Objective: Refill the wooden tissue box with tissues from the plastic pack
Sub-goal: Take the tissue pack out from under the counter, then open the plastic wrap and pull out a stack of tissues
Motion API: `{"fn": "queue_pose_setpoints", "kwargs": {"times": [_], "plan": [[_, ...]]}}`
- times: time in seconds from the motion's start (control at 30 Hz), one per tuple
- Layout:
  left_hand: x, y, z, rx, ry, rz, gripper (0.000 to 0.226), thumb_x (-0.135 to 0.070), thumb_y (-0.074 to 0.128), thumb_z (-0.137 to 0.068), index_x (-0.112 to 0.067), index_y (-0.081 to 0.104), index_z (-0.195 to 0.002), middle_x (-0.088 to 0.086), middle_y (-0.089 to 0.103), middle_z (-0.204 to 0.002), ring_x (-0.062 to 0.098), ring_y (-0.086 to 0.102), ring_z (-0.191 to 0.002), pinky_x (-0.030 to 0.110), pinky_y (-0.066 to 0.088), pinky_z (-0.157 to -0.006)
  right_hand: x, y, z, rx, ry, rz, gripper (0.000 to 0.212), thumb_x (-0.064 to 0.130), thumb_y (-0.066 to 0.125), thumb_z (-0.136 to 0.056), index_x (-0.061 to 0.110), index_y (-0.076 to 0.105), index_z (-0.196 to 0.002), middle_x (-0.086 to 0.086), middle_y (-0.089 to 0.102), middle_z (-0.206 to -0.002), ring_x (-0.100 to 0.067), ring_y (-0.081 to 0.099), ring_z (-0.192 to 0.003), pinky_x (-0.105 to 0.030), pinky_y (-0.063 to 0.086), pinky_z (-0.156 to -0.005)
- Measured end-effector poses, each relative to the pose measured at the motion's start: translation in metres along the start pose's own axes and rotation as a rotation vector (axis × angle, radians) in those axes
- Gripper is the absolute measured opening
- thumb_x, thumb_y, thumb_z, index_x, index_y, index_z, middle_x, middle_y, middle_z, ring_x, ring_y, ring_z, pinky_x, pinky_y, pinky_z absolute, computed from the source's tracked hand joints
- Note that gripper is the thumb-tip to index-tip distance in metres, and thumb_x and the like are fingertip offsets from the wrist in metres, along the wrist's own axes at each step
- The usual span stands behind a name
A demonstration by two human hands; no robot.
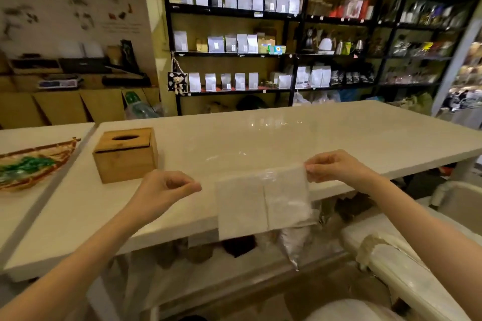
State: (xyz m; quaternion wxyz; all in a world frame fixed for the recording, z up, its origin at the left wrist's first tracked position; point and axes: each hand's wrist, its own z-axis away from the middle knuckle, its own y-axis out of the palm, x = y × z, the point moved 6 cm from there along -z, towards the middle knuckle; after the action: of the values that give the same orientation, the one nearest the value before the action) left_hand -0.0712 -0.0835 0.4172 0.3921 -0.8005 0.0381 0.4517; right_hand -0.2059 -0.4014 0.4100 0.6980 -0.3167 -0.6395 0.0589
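Observation:
The wooden tissue box stands on the white table at the left, lid down, with nothing showing in its oval slot. In front of the table's near edge hangs the plastic pack of white folded tissues. My right hand pinches its top right corner. My left hand is pinched just left of the pack's top left corner, apparently on the clear film, whose glints show above the pack. A loose tail of film dangles below the pack.
A woven tray with green contents lies on the neighbouring table at far left. Dark shelves of pouches line the back wall. A white chair stands at lower right, close to my right arm.

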Motion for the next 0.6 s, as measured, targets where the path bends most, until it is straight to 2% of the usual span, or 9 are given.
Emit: {"fn": "queue_pose_setpoints", "kwargs": {"times": [0.17, 0.23, 0.33, 0.47, 0.53, 0.6], "plan": [[0.022, -0.042, -0.049, -0.126, -0.132, 0.097, 0.012, -0.027, 0.064, -0.080, -0.022, 0.073, -0.074, -0.016, 0.071, -0.073, 0.004, 0.061, -0.080, 0.019, 0.046, -0.070, 0.033, 0.010, -0.063, -0.077, -0.054, -0.045, 0.012, 0.014, 0.062, -0.086, 0.013, 0.070, -0.095, -0.003, 0.072, -0.078, -0.014, 0.067, -0.073, -0.024, 0.056, -0.070], [0.041, -0.049, -0.067, -0.131, -0.206, 0.090, 0.018, -0.031, 0.061, -0.083, -0.027, 0.071, -0.069, -0.011, 0.071, -0.077, 0.010, 0.062, -0.081, 0.024, 0.049, -0.069, 0.039, 0.017, -0.089, -0.096, -0.047, -0.042, 0.010, 0.013, 0.063, -0.085, 0.014, 0.071, -0.091, 0.000, 0.071, -0.072, -0.011, 0.067, -0.068, -0.022, 0.055, -0.066], [0.064, -0.053, -0.091, -0.113, -0.240, 0.021, 0.018, -0.027, 0.059, -0.086, -0.027, 0.067, -0.069, -0.003, 0.071, -0.076, 0.012, 0.066, -0.079, 0.022, 0.052, -0.065, 0.037, 0.030, -0.124, -0.113, -0.015, -0.035, 0.010, 0.011, 0.064, -0.084, 0.018, 0.072, -0.084, 0.003, 0.071, -0.067, -0.006, 0.066, -0.060, -0.018, 0.054, -0.060], [0.088, -0.054, -0.109, -0.128, -0.249, -0.084, 0.020, -0.021, 0.060, -0.086, -0.020, 0.068, -0.068, 0.000, 0.069, -0.070, 0.014, 0.064, -0.065, 0.026, 0.055, -0.056, 0.020, 0.047, -0.158, -0.152, 0.063, -0.087, 0.013, 0.007, 0.067, -0.081, 0.007, 0.071, -0.093, -0.006, 0.067, -0.070, -0.003, 0.061, -0.049, -0.020, 0.053, -0.060], [0.094, -0.050, -0.113, -0.130, -0.249, -0.146, 0.021, -0.020, 0.057, -0.087, -0.015, 0.068, -0.070, 0.002, 0.068, -0.065, 0.017, 0.063, -0.058, 0.033, 0.055, -0.059, 0.014, 0.055, -0.167, -0.183, 0.090, -0.122, 0.014, 0.004, 0.068, -0.080, 0.007, 0.069, -0.093, -0.005, 0.065, -0.066, -0.002, 0.058, -0.044, -0.015, 0.051, -0.053], [0.100, -0.042, -0.118, -0.122, -0.222, -0.268, 0.026, -0.019, 0.054, -0.089, -0.006, 0.067, -0.071, 0.007, 0.068, -0.065, 0.021, 0.064, -0.060, 0.035, 0.056, -0.062, 0.008, 0.064, -0.178, -0.204, 0.118, -0.146, 0.013, 0.003, 0.070, -0.078, 0.010, 0.068, -0.089, -0.001, 0.064, -0.058, -0.003, 0.056, -0.041, -0.014, 0.048, -0.047]]}}
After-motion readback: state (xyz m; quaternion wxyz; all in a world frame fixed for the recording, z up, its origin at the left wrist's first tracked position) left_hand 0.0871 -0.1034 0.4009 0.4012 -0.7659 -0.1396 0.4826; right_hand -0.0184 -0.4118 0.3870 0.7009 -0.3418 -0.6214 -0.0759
